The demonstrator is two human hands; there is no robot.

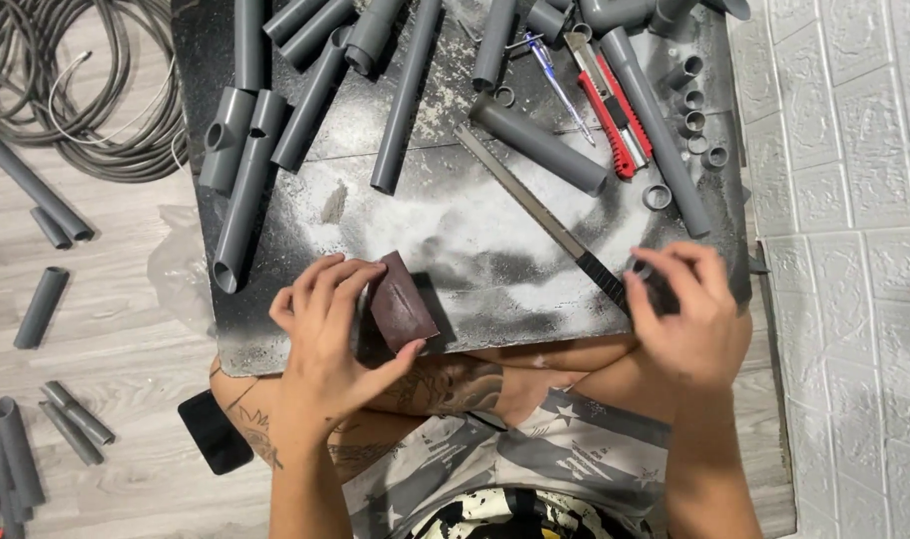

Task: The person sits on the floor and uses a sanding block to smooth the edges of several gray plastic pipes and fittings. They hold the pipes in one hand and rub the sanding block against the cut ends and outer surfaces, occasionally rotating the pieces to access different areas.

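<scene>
I watch from afar: on the dusty black table [475, 250], under scattered grey pipes [405, 100], my left hand [325, 334] clamps a maroon sanding block [400, 299] at the table's near edge; my right hand [686, 319] closes on a small dark fitting [655, 289] beside the table's long blade [540, 215]. Sanding seems underway; next likely needs block meeting fitting.

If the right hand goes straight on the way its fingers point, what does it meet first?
Probably the long metal blade, whose black grip the right hand already touches; the fingers point up-left along it. Depth is unclear.
</scene>
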